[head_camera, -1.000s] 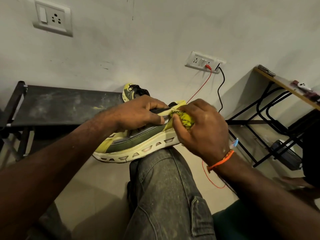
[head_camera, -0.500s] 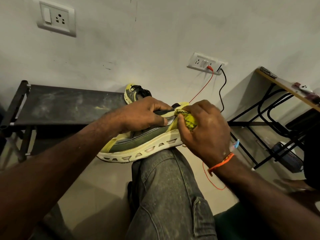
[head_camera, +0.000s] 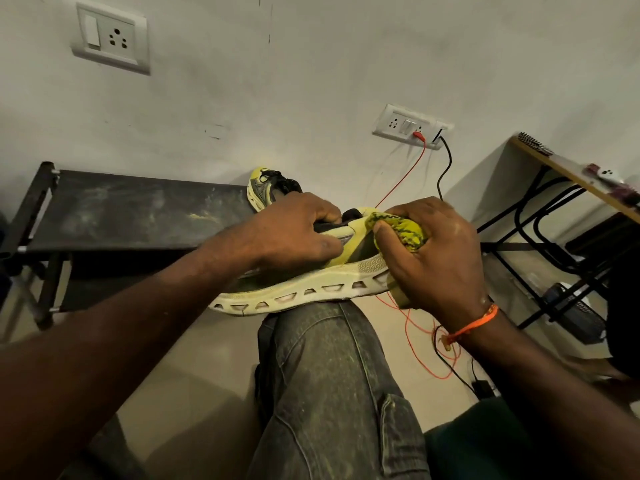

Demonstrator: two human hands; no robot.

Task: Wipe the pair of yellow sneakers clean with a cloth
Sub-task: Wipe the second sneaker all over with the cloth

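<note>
A yellow sneaker (head_camera: 311,289) with a cream cut-out sole lies on its side across my raised knee (head_camera: 325,327). My left hand (head_camera: 294,233) grips its upper from above, fingers curled over the collar. My right hand (head_camera: 433,258) holds a bunched yellow and dark cloth (head_camera: 403,230) against the heel end of the shoe. The second yellow sneaker (head_camera: 268,188) stands behind on the right end of a black rack, partly hidden by my left hand.
A dusty black shoe rack (head_camera: 131,213) stands against the wall at left. Red and black cables (head_camera: 415,334) run from a wall socket (head_camera: 408,126) down to the floor. A wooden table with black metal legs (head_camera: 568,174) is at right.
My right hand with the cloth has slid further right to the heel end. The shoe has tilted so more of its sole faces me. My left hand keeps its grip.
</note>
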